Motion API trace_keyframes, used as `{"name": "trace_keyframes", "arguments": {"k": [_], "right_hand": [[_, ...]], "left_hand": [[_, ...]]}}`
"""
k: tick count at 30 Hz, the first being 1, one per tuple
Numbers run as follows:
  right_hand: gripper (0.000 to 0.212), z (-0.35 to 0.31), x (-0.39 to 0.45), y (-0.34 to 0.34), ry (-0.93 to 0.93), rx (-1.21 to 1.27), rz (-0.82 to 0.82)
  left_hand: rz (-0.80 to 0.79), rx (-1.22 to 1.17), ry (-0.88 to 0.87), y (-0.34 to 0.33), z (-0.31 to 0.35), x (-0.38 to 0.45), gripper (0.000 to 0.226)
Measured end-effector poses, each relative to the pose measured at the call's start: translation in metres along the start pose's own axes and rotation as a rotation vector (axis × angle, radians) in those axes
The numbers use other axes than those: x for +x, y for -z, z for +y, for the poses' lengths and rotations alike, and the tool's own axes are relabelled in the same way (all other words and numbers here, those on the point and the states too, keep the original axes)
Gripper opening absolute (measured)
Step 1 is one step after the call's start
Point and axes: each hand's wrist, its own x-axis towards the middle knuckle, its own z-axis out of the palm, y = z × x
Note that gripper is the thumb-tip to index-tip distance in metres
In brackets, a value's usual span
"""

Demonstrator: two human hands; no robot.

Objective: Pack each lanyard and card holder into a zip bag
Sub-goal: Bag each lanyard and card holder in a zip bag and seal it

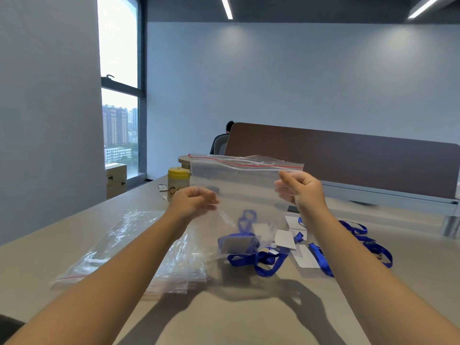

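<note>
**Zip bag loaded, seal step next**

Zip bag [239,192] held up above the table [249,317], red zip line along its top edge, roughly level. Blue lanyard [245,220] and card holder [236,244] sit inside at the bag's bottom, 6 o'clock from the zip.

Right hand [302,189]: fingers curled, pinching the bag's right edge just under the zip. Left hand [193,200]: fingers curled at the bag's left side, looks like a pinch on the film, but clear plastic and motion blur make contact hard to confirm.

Judgement: one set packed, the mouth looks partly open near the middle, so closing is the step in hand. To do it well:
- keep the top edge taut between both hands
- contents stay low, no strap near the track
- run the pinch along the track end to end, check for gaps

Outward: loose lanyards and white cards [286,239] on the table at 4 o'clock of the bag, still to pack. Stack of empty zip bags [119,245] at 8 o'clock. Yellow-lidded canister [178,183] at 10 o'clock, behind the left hand. Brown desk divider [348,158] beyond, seated person past it.
</note>
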Motion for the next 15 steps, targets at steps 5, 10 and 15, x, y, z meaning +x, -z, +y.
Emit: {"name": "trace_keyframes", "arguments": {"k": [5,10,15], "right_hand": [[0.011,0.030,-0.013,0.003,-0.147,-0.110,-0.148],[0.018,0.027,-0.008,-0.003,-0.115,-0.050,-0.086],[0.020,0.005,-0.002,-0.007,0.000,-0.016,-0.015]], "left_hand": [[0.075,-0.032,-0.003,0.000,0.005,0.006,0.019],[0.121,-0.110,0.002,0.005,0.005,0.007,0.016],[0.178,-0.083,-0.116,0.011,0.028,0.011,0.022]]}}
